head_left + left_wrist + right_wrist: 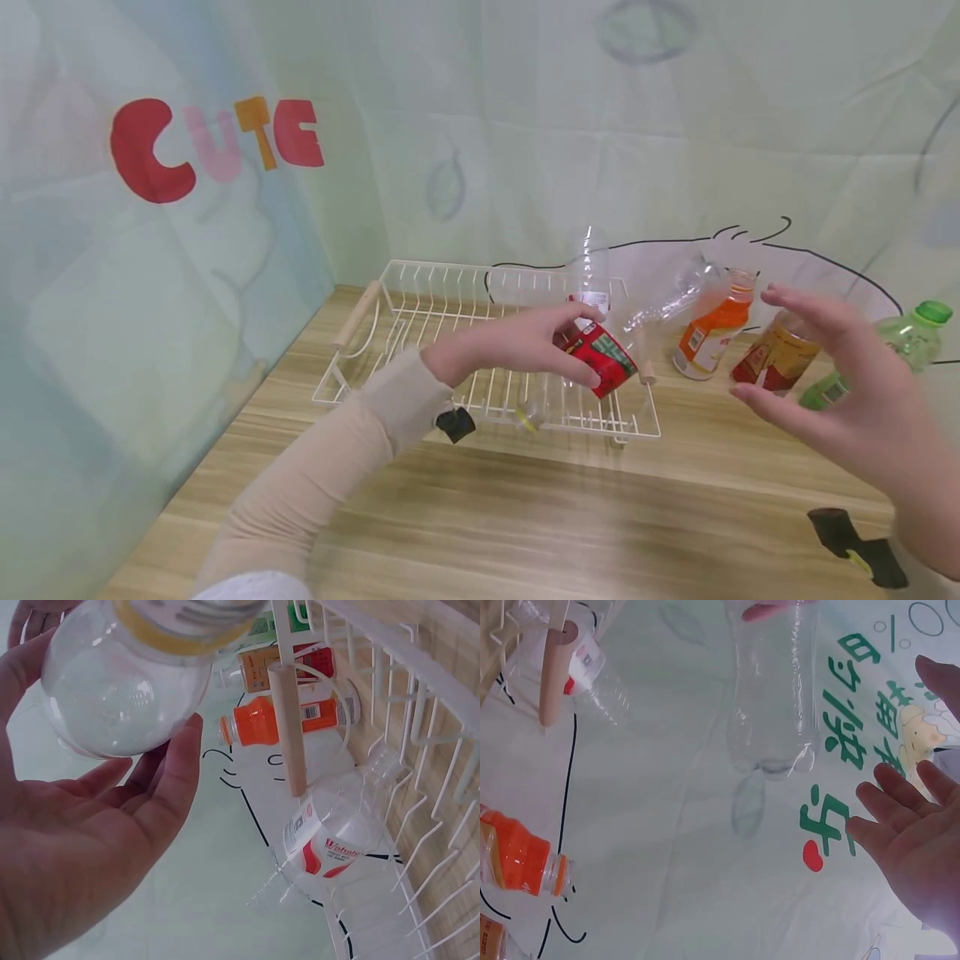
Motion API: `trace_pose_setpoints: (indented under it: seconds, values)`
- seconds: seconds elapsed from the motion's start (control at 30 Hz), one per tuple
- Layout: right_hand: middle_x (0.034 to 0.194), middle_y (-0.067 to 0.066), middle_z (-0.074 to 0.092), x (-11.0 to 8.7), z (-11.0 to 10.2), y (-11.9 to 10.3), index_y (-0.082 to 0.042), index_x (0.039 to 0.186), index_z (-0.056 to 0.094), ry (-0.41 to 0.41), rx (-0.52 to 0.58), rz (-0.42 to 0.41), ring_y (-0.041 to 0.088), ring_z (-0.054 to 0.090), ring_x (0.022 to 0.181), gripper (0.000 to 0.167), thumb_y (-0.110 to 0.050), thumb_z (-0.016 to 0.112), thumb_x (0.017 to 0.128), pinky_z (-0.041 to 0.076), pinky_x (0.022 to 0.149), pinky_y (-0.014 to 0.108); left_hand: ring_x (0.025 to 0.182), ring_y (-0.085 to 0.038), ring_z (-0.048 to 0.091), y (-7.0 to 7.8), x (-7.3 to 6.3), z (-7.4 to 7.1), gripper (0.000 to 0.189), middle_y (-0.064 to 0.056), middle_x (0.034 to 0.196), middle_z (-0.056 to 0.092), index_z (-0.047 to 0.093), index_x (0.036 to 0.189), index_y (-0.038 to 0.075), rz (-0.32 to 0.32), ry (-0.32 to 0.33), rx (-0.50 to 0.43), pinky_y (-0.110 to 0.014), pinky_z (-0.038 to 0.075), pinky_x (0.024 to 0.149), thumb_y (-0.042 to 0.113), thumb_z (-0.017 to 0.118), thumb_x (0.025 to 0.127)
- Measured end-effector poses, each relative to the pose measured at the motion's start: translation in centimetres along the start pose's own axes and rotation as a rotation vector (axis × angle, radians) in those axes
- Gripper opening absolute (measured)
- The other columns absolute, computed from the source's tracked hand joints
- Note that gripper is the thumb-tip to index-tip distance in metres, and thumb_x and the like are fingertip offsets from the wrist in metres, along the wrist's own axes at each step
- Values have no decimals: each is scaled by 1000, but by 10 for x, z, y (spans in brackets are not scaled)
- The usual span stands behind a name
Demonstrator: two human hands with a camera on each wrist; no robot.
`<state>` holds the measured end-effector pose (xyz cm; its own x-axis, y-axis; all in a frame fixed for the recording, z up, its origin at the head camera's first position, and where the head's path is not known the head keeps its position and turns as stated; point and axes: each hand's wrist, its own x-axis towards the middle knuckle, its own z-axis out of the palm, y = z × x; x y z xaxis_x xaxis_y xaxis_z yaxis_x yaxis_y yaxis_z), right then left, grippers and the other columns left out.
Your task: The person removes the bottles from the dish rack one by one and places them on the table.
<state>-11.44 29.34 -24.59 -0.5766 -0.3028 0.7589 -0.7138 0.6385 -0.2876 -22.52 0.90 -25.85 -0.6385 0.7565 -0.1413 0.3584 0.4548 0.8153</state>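
My left hand (525, 343) grips a clear plastic bottle (606, 367) around its red and green label. The bottle is tilted over the rack, its neck towards me and its clear base up to the right. In the left wrist view, its neck with a yellow ring (180, 634) is close to the camera. My right hand (855, 400) is apart from the bottle, thumb and fingers spread and holding nothing. A white wire dish rack (480, 419) with wooden handles sits under the left hand. Another clear bottle (334, 832) with a white and red label stands neck down in it.
Right of the rack, an orange-labelled bottle (712, 337), a brown and red labelled bottle (776, 354) and a green bottle (911, 337) stand in a row. A printed curtain (525, 167) hangs behind the wooden table (487, 517).
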Motion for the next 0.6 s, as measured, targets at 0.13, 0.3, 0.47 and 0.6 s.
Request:
trace_pose_setpoints:
  seconds: [0.13,0.3,0.47,0.6]
  values:
    - [134,-10,52,2,5,-12,13,127,46,-7,20,-90,1,50,116,87,-59,64,82,39,90,7,101,-18,58,1,-1,6,74,-5,112,58,37,144,16,-3,-40,0,-29,54,81,23,76,82]
    - [137,-8,52,2,10,-23,14,123,48,-25,21,-122,4,46,126,85,-60,62,83,37,98,9,98,-17,58,2,-3,15,73,-2,109,58,38,143,15,28,-82,38,-26,54,79,22,76,82]
    - [137,-7,52,0,16,-26,15,123,50,-42,69,-166,6,48,125,82,-56,63,84,38,98,10,96,-16,59,2,-4,23,63,-1,107,59,43,136,14,70,-130,44,-25,54,78,20,76,82]
    - [136,0,54,-3,22,-24,13,125,51,-108,118,-174,10,47,127,80,-54,65,84,37,101,13,96,-13,58,2,-5,27,64,1,108,58,42,137,15,47,-159,34,-24,54,79,21,76,82]
